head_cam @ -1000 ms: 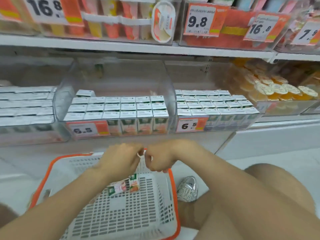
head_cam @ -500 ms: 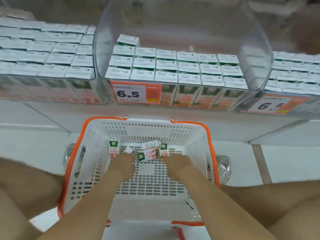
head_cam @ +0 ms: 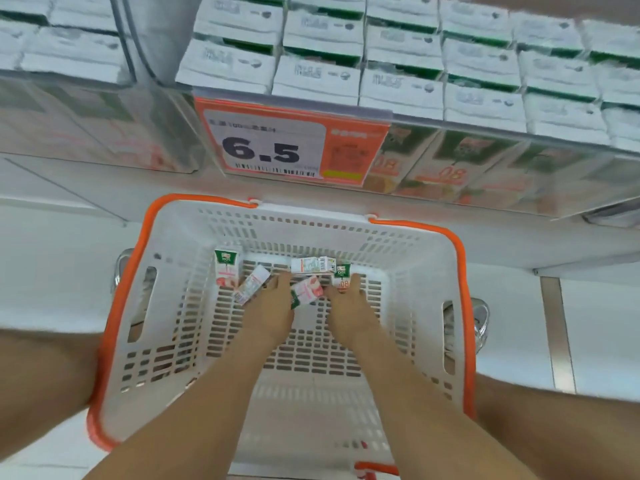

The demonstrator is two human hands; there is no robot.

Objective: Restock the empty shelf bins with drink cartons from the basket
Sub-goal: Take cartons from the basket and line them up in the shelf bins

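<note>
The white basket with an orange rim stands on the floor below the shelf bin, which is filled with white-topped drink cartons. Several small drink cartons lie at the basket's far end. One stands upright at the left and one lies flat at the back. My left hand reaches down among them, with a tilted carton against its outer side and a pink carton pinched at its thumb side. My right hand curls its fingers on a green-topped carton. My fingertips are hidden.
An orange price label reading 6.5 hangs on the bin front. A neighbouring bin at the left also holds cartons. My bare knees flank the basket, and silver shoes show beside it on the pale floor.
My hands dropped from in front of the shelf down into the basket onto the cartons. The view tilted downward and moved closer to the basket.
</note>
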